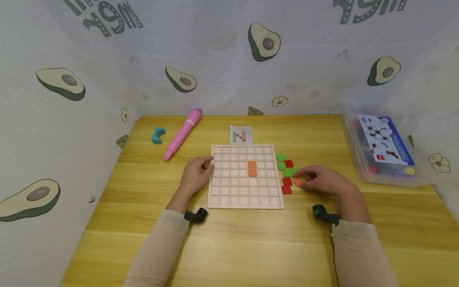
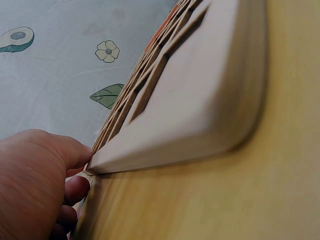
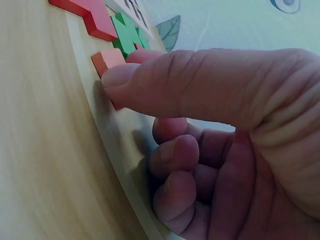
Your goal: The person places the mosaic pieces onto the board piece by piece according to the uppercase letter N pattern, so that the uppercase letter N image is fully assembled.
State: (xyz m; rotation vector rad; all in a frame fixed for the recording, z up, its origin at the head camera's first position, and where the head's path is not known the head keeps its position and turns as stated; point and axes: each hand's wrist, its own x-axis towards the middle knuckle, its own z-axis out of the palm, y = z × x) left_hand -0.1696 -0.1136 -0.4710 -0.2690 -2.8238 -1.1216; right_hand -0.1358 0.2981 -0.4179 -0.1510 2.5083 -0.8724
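A pale wooden grid board (image 1: 233,201) lies flat on the table, with two orange tiles (image 1: 252,168) set one behind the other in its cells. At the board's left edge, my left hand (image 1: 195,174) pinches the rim between thumb and fingers. Right of the board, my right hand (image 1: 320,180) pinches an orange square tile (image 3: 105,60) with thumb and forefinger, its other fingers curled. Beside that tile lie several green tiles (image 1: 288,172) and red tiles (image 1: 286,189). Behind the board sits a small pattern card (image 1: 241,134) printed with a coloured grid.
A pink pen-shaped stick (image 1: 184,133) and a teal arch block (image 1: 157,136) lie at the back left. At the right stands a clear plastic box (image 1: 371,153) with a molecule picture on its lid. A printed cloth (image 1: 222,71) hangs along the table's back edge.
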